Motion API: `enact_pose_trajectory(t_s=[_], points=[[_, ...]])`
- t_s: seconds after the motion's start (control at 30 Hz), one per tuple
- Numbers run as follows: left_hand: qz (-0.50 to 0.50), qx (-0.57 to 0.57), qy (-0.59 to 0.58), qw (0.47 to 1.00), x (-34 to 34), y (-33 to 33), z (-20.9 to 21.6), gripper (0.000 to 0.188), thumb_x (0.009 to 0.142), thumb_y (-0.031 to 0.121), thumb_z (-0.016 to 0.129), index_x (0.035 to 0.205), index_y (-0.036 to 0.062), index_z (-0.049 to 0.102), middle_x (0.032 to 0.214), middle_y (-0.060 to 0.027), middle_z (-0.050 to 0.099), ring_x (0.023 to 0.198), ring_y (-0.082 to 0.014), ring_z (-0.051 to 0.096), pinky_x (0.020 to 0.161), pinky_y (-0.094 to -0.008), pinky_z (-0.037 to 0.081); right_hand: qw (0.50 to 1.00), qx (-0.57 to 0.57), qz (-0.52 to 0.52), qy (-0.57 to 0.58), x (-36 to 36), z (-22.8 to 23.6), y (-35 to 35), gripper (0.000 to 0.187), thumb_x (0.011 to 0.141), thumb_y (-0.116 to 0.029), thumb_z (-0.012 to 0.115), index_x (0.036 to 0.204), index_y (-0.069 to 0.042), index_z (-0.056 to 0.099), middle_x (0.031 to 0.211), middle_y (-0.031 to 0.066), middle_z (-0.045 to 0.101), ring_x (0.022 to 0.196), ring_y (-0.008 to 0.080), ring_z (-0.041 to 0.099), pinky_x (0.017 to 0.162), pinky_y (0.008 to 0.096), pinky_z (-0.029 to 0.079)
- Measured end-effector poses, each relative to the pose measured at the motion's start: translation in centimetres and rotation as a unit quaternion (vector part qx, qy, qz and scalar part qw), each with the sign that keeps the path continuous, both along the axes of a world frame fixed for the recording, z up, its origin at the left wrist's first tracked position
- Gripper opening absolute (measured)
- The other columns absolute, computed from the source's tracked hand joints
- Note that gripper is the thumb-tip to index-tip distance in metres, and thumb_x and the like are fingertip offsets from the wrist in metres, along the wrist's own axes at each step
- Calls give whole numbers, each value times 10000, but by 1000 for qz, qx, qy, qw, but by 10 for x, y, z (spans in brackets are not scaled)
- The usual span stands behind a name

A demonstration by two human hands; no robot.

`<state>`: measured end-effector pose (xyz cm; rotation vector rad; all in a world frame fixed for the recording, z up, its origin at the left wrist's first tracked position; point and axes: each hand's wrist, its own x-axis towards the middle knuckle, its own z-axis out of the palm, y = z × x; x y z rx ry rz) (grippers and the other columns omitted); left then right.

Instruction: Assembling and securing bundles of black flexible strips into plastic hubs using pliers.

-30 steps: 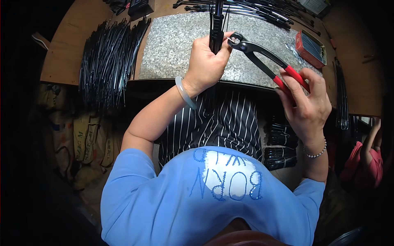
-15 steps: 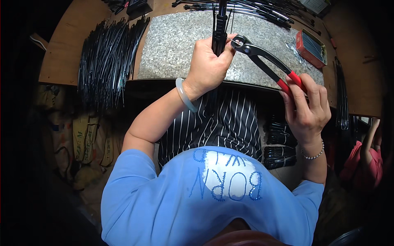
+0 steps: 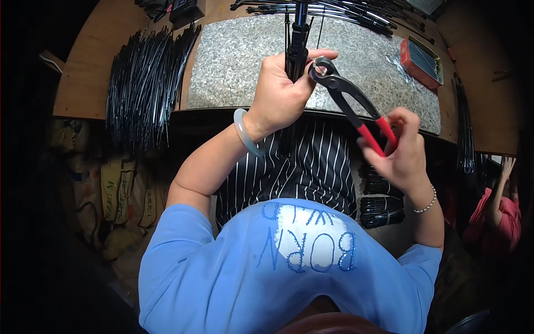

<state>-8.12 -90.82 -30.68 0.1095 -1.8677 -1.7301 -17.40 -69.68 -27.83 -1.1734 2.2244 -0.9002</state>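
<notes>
Black pincers point(image 3: 334, 83) with red grips point(image 3: 370, 140)

You've got a black box point(image 3: 188, 12) upper left, yellowish sacks point(image 3: 111, 192) mid-left, plus a person in pink point(image 3: 499, 222) far right.

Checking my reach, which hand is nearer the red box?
Right. The right hand is on the near side of the red box; the left hand is farther, to its left.
</notes>
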Motion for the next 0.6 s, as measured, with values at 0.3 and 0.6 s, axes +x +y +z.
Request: enact_pose_trajectory(t_s=[0.3, 0.6], points=[[17, 68, -48, 996, -1, 3, 8, 230, 922, 151, 531, 1033, -19, 639, 473, 55, 425, 367, -8, 339, 329, -153, 231, 824, -182, 10, 537, -6, 1, -3, 387, 623, -65, 765, 988, -135, 657, 985, 79, 549, 649, 142, 519, 550, 234, 449], [37, 95, -69, 992, -2, 0, 0, 212, 915, 154, 545, 1009, -4, 650, 450, 51, 418, 355, -17, 341, 326, -162, 248, 727, -100, 16, 679, -13, 23, 1, 383, 663, -103, 735, 1030, -203, 689, 1073, 54, 533, 712, 134, 517, 592, 230, 451]])
